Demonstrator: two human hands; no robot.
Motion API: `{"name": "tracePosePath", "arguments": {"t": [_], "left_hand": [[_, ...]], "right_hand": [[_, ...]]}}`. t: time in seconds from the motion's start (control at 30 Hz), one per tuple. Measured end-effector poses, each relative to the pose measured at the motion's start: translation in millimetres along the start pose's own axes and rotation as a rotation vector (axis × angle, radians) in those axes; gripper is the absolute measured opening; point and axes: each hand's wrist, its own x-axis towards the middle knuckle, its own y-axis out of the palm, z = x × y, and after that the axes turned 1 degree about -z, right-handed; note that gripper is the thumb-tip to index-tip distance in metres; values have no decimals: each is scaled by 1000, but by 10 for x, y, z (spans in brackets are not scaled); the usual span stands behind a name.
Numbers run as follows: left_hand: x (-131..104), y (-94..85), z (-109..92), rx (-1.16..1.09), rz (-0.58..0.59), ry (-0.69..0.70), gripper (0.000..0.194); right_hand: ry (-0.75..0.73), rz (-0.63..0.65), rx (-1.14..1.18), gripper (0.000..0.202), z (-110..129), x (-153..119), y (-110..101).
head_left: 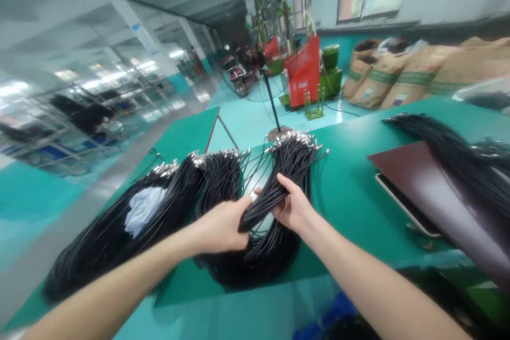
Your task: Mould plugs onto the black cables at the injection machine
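Both hands grip one bundle of thin black cables (273, 194) over a green table (338, 191). My left hand (227, 223) wraps round the near end of the bundle. Farther up, my right hand (292, 204) closes on it from the right, thumb on top. Silver metal ends (297, 139) fan out at the far side. Beneath and to the left lies a bent pile of similar black cables (221, 180). Another long heap of cables (99, 244) stretches to the left, with a crumpled whitish cloth (145, 210) on it.
To the right lie a dark maroon folder or board (422, 175), a phone-like flat object (406, 204) and more black cables (438, 135). Beyond the table stand a fan (269, 90), a red machine (303, 71) and brown sacks (402, 74).
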Motion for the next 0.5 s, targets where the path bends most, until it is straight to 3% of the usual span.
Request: {"name": "tracePosePath", "arguments": {"t": [0.1,0.23,0.37,0.5], "left_hand": [[-64,187,-32,144,-24,0,22],[-157,529,55,294,-79,-48,38],[-194,813,201,285,-103,-6,48],[-186,1081,303,301,-162,100,47]], "right_hand": [[-16,-53,-56,30,247,303,-94],[-38,-52,-140,40,522,537,-117],[-100,2,-211,34,760,556,103],[-157,138,-274,28,1043,357,460]]}}
